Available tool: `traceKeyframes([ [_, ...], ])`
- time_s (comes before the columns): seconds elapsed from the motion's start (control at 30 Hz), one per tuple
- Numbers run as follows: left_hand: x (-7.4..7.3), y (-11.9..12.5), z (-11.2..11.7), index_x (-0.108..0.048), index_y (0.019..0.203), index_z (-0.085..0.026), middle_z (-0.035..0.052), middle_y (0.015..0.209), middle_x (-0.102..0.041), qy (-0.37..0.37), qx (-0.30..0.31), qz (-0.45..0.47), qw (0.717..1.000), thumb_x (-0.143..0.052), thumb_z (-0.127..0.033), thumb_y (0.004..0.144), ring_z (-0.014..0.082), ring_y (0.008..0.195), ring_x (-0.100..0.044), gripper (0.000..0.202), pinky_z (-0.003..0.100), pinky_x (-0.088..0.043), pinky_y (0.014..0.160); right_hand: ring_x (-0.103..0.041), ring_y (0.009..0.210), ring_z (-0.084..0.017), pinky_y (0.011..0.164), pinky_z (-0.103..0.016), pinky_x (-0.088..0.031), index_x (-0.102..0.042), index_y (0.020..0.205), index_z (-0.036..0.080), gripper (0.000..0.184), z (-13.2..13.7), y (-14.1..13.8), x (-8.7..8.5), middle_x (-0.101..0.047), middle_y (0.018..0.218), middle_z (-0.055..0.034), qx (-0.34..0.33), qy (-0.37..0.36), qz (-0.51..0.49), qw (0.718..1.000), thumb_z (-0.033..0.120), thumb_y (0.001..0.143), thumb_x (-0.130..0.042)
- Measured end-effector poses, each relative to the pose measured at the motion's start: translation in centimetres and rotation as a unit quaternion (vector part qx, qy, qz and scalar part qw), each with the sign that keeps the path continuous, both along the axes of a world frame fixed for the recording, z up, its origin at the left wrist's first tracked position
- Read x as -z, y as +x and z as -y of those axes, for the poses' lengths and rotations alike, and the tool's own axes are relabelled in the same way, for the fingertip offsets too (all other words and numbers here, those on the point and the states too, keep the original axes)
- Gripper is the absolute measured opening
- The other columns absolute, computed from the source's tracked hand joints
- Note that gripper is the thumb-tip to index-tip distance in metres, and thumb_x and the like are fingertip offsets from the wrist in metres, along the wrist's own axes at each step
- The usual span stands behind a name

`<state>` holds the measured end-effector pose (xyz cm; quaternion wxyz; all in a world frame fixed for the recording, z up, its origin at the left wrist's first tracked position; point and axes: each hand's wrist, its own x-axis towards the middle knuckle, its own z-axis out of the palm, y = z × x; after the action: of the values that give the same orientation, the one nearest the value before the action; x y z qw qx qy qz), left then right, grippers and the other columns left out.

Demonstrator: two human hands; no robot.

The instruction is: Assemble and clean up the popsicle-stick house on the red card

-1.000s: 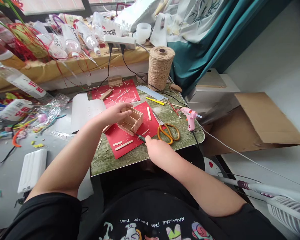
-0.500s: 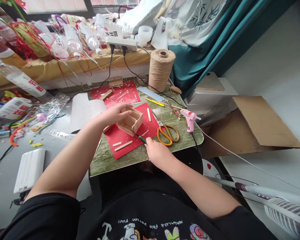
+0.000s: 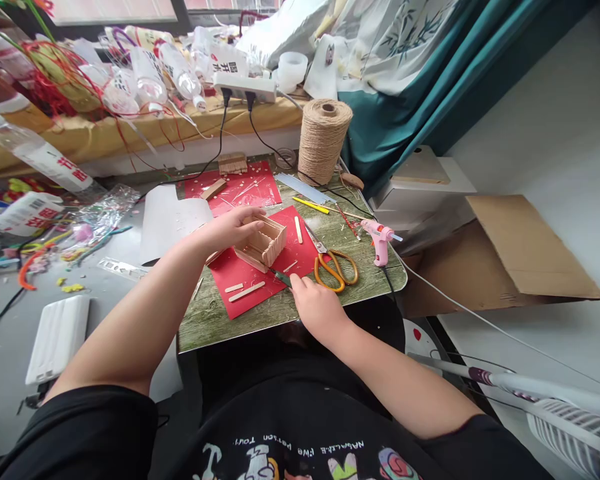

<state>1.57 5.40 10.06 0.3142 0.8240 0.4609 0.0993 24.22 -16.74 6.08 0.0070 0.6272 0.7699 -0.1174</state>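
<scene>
A small open-topped box built of craft sticks [image 3: 271,251] rests on a red sheet [image 3: 250,308]. My left hand [image 3: 243,225] is closed on the box's far left side, with the fingertips partly hidden. In my right hand [image 3: 314,299] is a slim tool with a dark green handle [image 3: 282,277]. Its thin tip reaches the box's near lower edge; I cannot tell its exact kind. Loose craft sticks [image 3: 247,292] lie near the box, and another stick [image 3: 299,230] is to its right. Scissors with orange handles [image 3: 336,267] lie beside my right hand.
A pink glue gun [image 3: 380,241] stands at the table's right edge. Behind are a twine spool [image 3: 324,141], a yellow pen [image 3: 311,205] and a second red sheet [image 3: 265,183]. White paper [image 3: 173,217] and a power bank [image 3: 59,339] are at left; a cardboard box [image 3: 530,247] is at right.
My right hand and the green-handled tool have shifted very slightly to the left. The left hand and the craft-stick box look the same.
</scene>
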Motion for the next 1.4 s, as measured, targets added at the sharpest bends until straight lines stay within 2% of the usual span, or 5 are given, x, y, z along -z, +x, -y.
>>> traceKeyframes([
  [0.23,0.3,0.2,-0.2,-0.065,0.145,-0.033,0.0068,0.151,-0.068,0.009,0.009,-0.001,1.000,-0.054,-0.061,0.103,0.0295,0.136,-0.065,0.052,0.047,-0.050,0.116,-0.077,0.089,-0.024,0.073,-0.031,-0.047,-0.067,0.125,0.020,0.031,-0.6,0.7,-2.9,-0.079,0.100,-0.0074,0.025,-0.058,-0.060,0.996,0.035,0.116,-0.042],
  [0.33,0.3,0.1,-0.2,-0.065,0.146,-0.032,0.0076,0.150,-0.069,0.004,0.011,0.007,1.000,-0.054,-0.061,0.102,0.0293,0.136,-0.065,0.053,0.047,-0.050,0.116,-0.076,0.094,-0.024,0.076,-0.031,-0.049,-0.061,0.145,0.020,0.038,-0.4,0.8,-3.4,-0.077,0.109,-0.0115,0.014,-0.014,-0.013,1.000,0.029,0.116,-0.038],
  [0.97,-0.5,0.0,0.3,-0.063,0.144,-0.029,0.0093,0.151,-0.067,0.002,0.010,0.004,1.000,-0.051,-0.059,0.104,0.0292,0.136,-0.064,0.051,0.048,-0.050,0.117,-0.069,0.103,-0.027,0.091,-0.036,-0.053,-0.042,0.171,0.034,0.060,0.4,1.3,-1.8,-0.070,0.111,-0.0120,0.008,0.058,0.005,0.998,0.018,0.114,-0.035],
  [1.2,-0.1,0.5,0.3,-0.064,0.145,-0.029,0.0101,0.151,-0.067,0.018,0.014,-0.012,1.000,-0.052,-0.060,0.104,0.0310,0.135,-0.064,0.053,0.048,-0.050,0.115,-0.076,0.107,-0.022,0.095,-0.029,-0.056,-0.060,0.156,0.031,0.043,0.2,1.9,-1.9,-0.080,0.123,-0.0049,0.076,-0.004,-0.203,0.976,0.035,0.114,-0.048],
  [1.4,-0.2,0.6,0.3,-0.062,0.148,-0.031,0.0102,0.154,-0.064,0.013,0.022,-0.019,0.999,-0.049,-0.065,0.104,0.0308,0.139,-0.062,0.057,0.047,-0.047,0.117,-0.078,0.112,-0.023,0.097,-0.028,-0.054,-0.067,0.145,0.029,0.036,-0.3,2.5,-2.1,-0.083,0.122,-0.0047,0.077,-0.006,-0.203,0.976,0.032,0.112,-0.052],
])
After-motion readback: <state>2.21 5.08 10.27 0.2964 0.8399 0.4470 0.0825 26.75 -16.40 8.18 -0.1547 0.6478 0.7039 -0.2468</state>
